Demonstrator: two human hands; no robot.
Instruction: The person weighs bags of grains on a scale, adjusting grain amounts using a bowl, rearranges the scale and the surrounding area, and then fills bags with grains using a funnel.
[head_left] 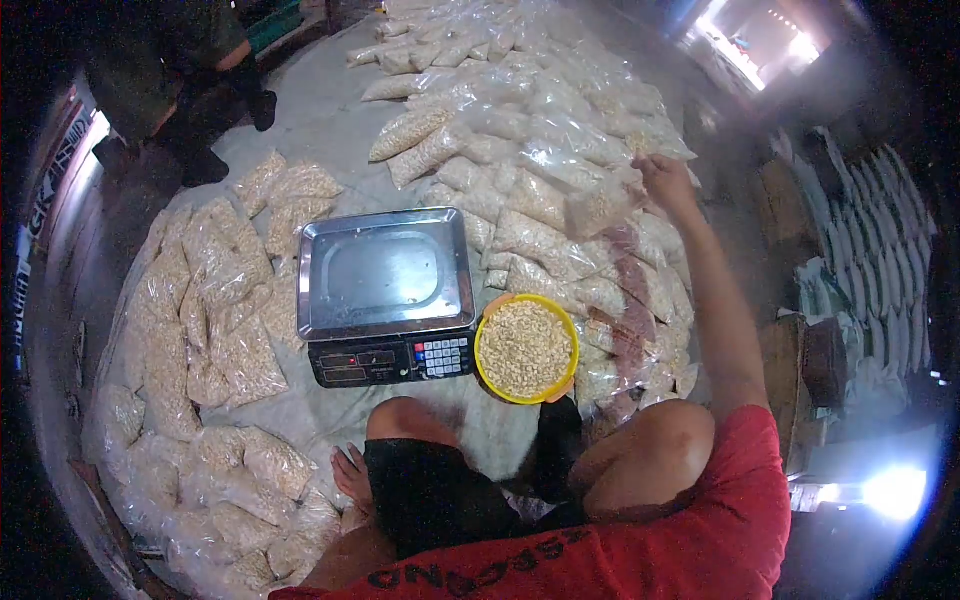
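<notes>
My right hand point(665, 183) is stretched out to the far right with its fingers closed on the top of a clear plastic bag point(598, 208) of pale pieces. That bag is over a wide spread of similar filled bags. Low by my left knee is my left hand point(350, 474), its fingers apart and nothing visible in them. In front of me stands a digital scale point(385, 270) with a bare metal pan. Touching its right side or very close to it is a yellow basin point(577, 345) full of pale, chopped-looking pieces point(525, 347).
Filled clear bags point(205, 290) are heaped along the left, and more filled bags point(540, 130) run to the back. A pale ground sheet point(330, 120) lies beneath. Another person's legs point(215, 90) are at upper left. Stacked white sacks point(870, 240) stand at right.
</notes>
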